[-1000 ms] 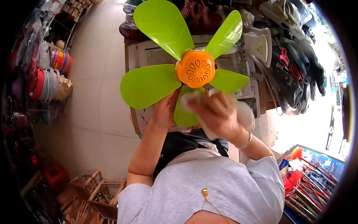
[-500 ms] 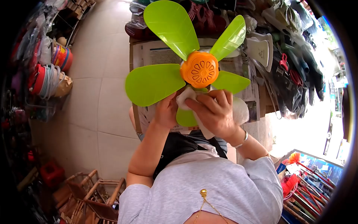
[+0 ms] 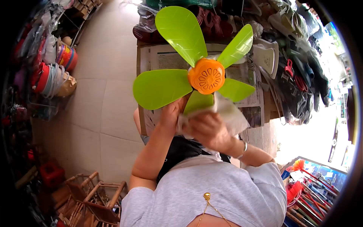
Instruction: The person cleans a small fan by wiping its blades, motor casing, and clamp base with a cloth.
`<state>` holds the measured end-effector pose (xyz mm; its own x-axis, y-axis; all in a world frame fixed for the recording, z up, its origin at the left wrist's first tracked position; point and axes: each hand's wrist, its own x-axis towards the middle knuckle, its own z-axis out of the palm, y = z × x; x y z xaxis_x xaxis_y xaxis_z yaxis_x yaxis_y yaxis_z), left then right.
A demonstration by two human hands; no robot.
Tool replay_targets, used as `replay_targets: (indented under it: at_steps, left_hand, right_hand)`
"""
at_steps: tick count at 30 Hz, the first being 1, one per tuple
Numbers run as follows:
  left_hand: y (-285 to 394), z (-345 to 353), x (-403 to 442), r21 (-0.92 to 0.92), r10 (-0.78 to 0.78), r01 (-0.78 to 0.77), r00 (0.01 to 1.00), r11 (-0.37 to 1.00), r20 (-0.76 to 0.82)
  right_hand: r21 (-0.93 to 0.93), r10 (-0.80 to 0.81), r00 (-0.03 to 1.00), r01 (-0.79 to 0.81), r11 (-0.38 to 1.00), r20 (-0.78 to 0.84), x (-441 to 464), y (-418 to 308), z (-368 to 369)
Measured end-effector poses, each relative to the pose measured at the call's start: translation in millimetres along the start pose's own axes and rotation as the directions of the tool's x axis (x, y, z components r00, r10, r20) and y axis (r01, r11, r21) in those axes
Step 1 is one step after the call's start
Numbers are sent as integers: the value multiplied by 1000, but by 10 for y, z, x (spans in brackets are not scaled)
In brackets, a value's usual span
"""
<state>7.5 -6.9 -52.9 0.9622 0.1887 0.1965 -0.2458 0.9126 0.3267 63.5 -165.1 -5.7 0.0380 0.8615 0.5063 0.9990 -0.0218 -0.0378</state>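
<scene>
A fan (image 3: 206,75) with glossy green blades and an orange flower-shaped hub faces up in front of me. My left hand (image 3: 171,114) grips it at the left edge of its lowest blade (image 3: 199,103), with some fingers hidden behind the plastic. Over the outer end of that same blade, my right hand (image 3: 207,128) presses a white cloth (image 3: 231,113), its fingers closed and slightly blurred. Part of the cloth spreads out to the right, below the right-hand blade. Under the fan lies newspaper (image 3: 166,56) on a table.
Shoes (image 3: 211,26) lie along the table's far side. A white plastic piece (image 3: 266,58) and bagged goods (image 3: 302,75) crowd the right. Wooden chairs (image 3: 100,196) stand at lower left, long-handled tools (image 3: 310,193) at lower right. Coiled hose (image 3: 53,81) sits by the left shelves.
My right hand has slid down and left along the lowest blade, and the cloth now fans out to the right. The fan appears slightly lower and further right in view.
</scene>
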Motion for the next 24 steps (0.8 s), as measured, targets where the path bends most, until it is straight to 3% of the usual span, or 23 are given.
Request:
replay_targets:
  at_steps: [1, 4, 5, 7, 10, 11, 12, 14, 15, 16, 18, 19, 20, 21, 22, 24]
  left_hand:
    - [6, 93, 39, 335, 90, -40, 987, 942, -136]
    - [41, 92, 15, 264, 21, -5, 998, 964, -58]
    - [39, 31, -23, 264, 19, -3, 998, 965, -58]
    - [31, -102, -89, -19, -39, 39, 999, 999, -11]
    - [44, -90, -105, -16, -99, 98, 992, 995, -72]
    - [35, -24, -56, 126, -125, 141, 983, 982, -132]
    - [56, 67, -26, 128, -122, 137, 985, 982, -121]
    - [46, 184, -21, 132, -84, 110, 978, 985, -191]
    - [25, 163, -9, 124, -85, 110, 979, 986, -186]
    - [4, 124, -17, 242, -23, 46, 995, 969, -99]
    - [3, 59, -29, 352, 30, -29, 1000, 935, 1]
    - [19, 33, -33, 119, -58, 63, 997, 991, -44]
    - [27, 8, -39, -122, -157, 149, 985, 981, -66]
    - [3, 29, -118, -42, -146, 140, 964, 989, -221]
    - [8, 19, -125, -39, -146, 141, 966, 989, -213]
    - [14, 21, -114, 268, -82, 132, 978, 954, -191]
  right_hand:
    - [78, -76, 997, 75, 994, 8, -81, -76, 58]
    - [163, -158, 986, 147, 976, 54, -33, -24, -23]
    - [117, -88, 996, 84, 990, 23, 48, 36, -74]
    - [114, 71, 997, -66, 991, -42, 184, 137, -164]
    - [104, 46, 999, -47, 993, 17, 157, 85, -127]
    - [110, -29, 1000, 28, 993, 6, 56, 50, -53]
    - [101, -34, 999, 33, 994, 4, 48, 52, -84]
    - [291, -88, 992, 112, 950, -94, 46, 77, -179]
    - [261, -8, 970, 74, 963, -244, 104, 156, -299]
    - [237, 81, 925, 10, 972, -370, 159, 255, -411]
    - [108, 113, 882, -71, 992, -458, 388, 356, -653]
    - [91, 35, 866, 12, 996, -499, 478, 400, -537]
    - [99, -6, 915, 50, 994, -404, 541, 402, -437]
    - [27, -40, 955, 50, 998, -293, 582, 418, -359]
    - [-44, -64, 983, 57, 997, -174, 608, 450, -307]
    - [20, -39, 980, 44, 999, -195, 579, 625, -297]
